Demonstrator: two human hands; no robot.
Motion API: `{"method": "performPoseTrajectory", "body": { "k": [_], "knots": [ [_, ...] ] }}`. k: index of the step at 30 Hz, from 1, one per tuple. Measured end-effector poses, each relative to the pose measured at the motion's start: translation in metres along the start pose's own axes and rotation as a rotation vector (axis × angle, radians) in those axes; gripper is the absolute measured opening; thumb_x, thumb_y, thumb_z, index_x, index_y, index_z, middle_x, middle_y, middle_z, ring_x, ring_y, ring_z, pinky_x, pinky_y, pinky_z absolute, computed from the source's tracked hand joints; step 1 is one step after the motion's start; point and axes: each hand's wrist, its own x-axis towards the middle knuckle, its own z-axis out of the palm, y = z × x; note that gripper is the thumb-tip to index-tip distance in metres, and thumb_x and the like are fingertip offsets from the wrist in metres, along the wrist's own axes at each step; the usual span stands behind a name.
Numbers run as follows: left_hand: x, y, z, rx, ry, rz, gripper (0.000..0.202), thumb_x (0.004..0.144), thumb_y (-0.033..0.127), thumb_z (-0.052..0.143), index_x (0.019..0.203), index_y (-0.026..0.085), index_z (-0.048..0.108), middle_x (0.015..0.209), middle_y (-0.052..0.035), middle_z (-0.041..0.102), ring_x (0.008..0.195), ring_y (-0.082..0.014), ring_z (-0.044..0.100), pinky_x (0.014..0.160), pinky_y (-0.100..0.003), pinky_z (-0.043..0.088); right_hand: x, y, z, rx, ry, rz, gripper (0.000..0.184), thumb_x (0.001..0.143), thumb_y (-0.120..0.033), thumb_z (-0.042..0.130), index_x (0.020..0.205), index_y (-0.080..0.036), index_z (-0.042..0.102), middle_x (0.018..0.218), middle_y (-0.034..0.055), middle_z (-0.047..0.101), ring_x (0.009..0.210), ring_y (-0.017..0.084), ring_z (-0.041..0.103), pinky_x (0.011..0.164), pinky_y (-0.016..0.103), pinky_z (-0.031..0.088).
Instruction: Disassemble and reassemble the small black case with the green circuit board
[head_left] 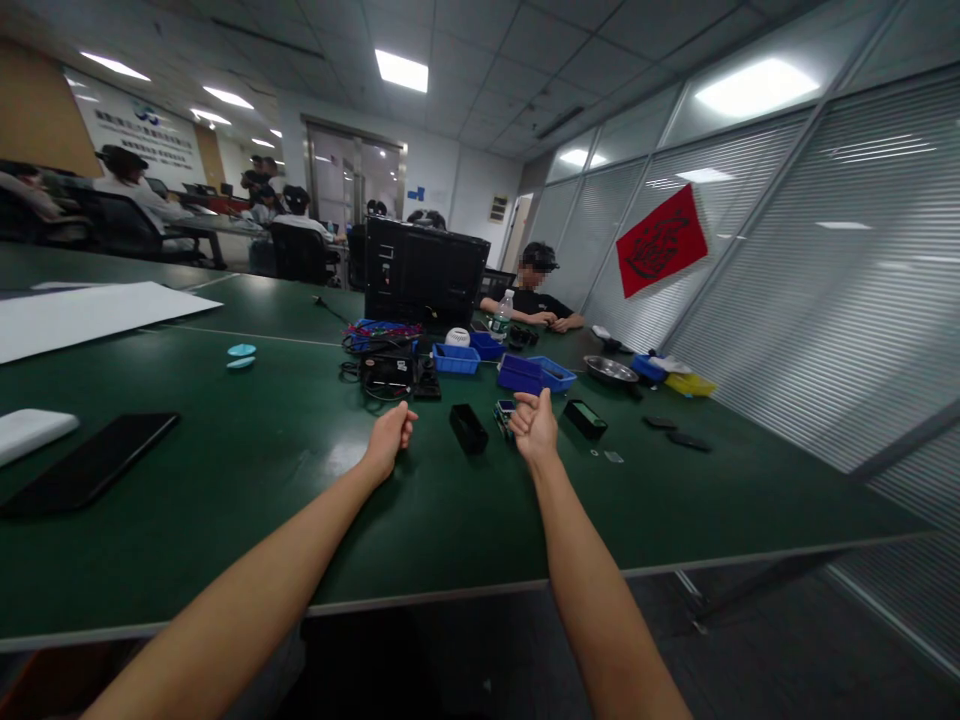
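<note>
My left hand (390,440) rests on the green table with its fingers curled in and no object visible in it. To its right lies an open black rectangular case (469,428). My right hand (535,428) is held over the table, its fingers bent toward the palm, and I see nothing in it. Just left of its fingers, partly covered by them, is a small circuit board with a screen (505,408). On the other side of this hand sits a second black case with a greenish inside (586,419). A small clear piece (613,457) lies nearby.
Behind my hands are blue bins (456,359), a black power unit with cables (388,373), a bottle (502,314) and a monitor (426,268). A metal bowl (611,371) stands right; a black tablet-like slab (94,462) lies left. A person (536,290) sits across.
</note>
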Motion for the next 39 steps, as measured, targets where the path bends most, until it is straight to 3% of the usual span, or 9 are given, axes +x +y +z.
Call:
{"method": "performPoseTrajectory", "body": {
  "k": [2, 3, 6, 10, 17, 26, 34, 39],
  "knots": [
    [-0.004, 0.002, 0.005, 0.097, -0.012, 0.06, 0.036, 0.066, 0.049, 0.059, 0.071, 0.013, 0.06, 0.055, 0.0025, 0.05, 0.04, -0.0041, 0.038, 0.038, -0.017, 0.028, -0.013, -0.008, 0.015, -0.055, -0.17, 0.058, 0.07, 0.08, -0.066, 0.007, 0.096, -0.016, 0.054, 0.062, 0.0049, 0.059, 0.054, 0.015, 0.057, 0.046, 0.024, 0.042],
    [-0.006, 0.004, 0.008, 0.129, -0.026, 0.084, 0.035, 0.066, 0.046, 0.061, 0.076, 0.013, 0.062, 0.061, 0.0005, 0.055, 0.043, -0.0049, 0.041, 0.04, -0.018, 0.032, -0.02, -0.011, 0.023, -0.088, -0.238, 0.088, 0.075, 0.079, -0.067, 0.002, 0.104, -0.016, 0.051, 0.078, 0.0096, 0.064, 0.068, 0.018, 0.061, 0.055, 0.028, 0.046],
    [-0.011, 0.007, 0.015, 0.155, -0.068, 0.137, 0.041, 0.065, 0.041, 0.062, 0.098, 0.016, 0.061, 0.087, -0.0059, 0.063, 0.062, -0.01, 0.053, 0.053, -0.021, 0.042, -0.037, -0.011, 0.044, 0.04, -0.46, 0.198, 0.079, 0.077, -0.069, 0.0, 0.117, -0.016, 0.043, 0.107, 0.0162, 0.059, 0.094, 0.023, 0.058, 0.074, 0.038, 0.045],
    [-0.013, 0.007, 0.018, 0.192, -0.105, 0.198, 0.051, 0.066, 0.036, 0.063, 0.112, 0.017, 0.055, 0.105, -0.0078, 0.061, 0.084, -0.0154, 0.056, 0.072, -0.028, 0.046, -0.047, -0.003, 0.055, 0.354, -0.68, 0.31, 0.07, 0.08, -0.067, 0.012, 0.121, -0.018, 0.04, 0.115, 0.0169, 0.055, 0.104, 0.023, 0.053, 0.086, 0.045, 0.039],
    [-0.014, 0.002, 0.019, 0.28, -0.124, 0.245, 0.046, 0.066, 0.034, 0.063, 0.108, 0.016, 0.058, 0.094, -0.0065, 0.062, 0.082, -0.0163, 0.056, 0.072, -0.029, 0.046, -0.051, 0.003, 0.057, 0.338, -0.729, 0.327, 0.063, 0.081, -0.065, 0.019, 0.126, -0.026, 0.038, 0.126, 0.0106, 0.048, 0.113, 0.02, 0.045, 0.086, 0.039, 0.04],
    [-0.028, 0.018, 0.027, 0.4, -0.098, 0.335, 0.023, 0.071, 0.035, 0.056, 0.083, 0.016, 0.057, 0.08, -0.0022, 0.059, 0.072, -0.0131, 0.054, 0.062, -0.023, 0.043, -0.059, 0.012, 0.063, 0.259, -0.866, 0.291, 0.066, 0.08, -0.066, 0.025, 0.133, -0.028, 0.029, 0.131, 0.0079, 0.042, 0.118, 0.02, 0.039, 0.089, 0.037, 0.036],
    [-0.025, 0.01, 0.023, 0.568, 0.111, 0.367, 0.025, 0.083, 0.037, 0.038, 0.065, 0.019, 0.041, 0.057, 0.0049, 0.042, 0.054, -0.01, 0.042, 0.053, -0.022, 0.034, -0.073, 0.02, 0.075, 0.161, -0.939, 0.291, 0.067, 0.078, -0.067, 0.03, 0.136, -0.034, 0.021, 0.142, 0.0043, 0.025, 0.124, 0.019, 0.029, 0.091, 0.037, 0.032],
    [-0.021, 0.012, 0.018, 0.469, 0.153, 0.342, 0.033, 0.084, 0.041, 0.034, 0.061, 0.019, 0.042, 0.057, 0.0031, 0.044, 0.055, -0.0104, 0.042, 0.053, -0.022, 0.034, -0.082, 0.023, 0.081, 0.148, -1.032, 0.227, 0.067, 0.076, -0.064, 0.04, 0.135, -0.037, 0.021, 0.146, 0.0009, 0.011, 0.129, 0.017, 0.02, 0.096, 0.036, 0.025]
  ]
}}
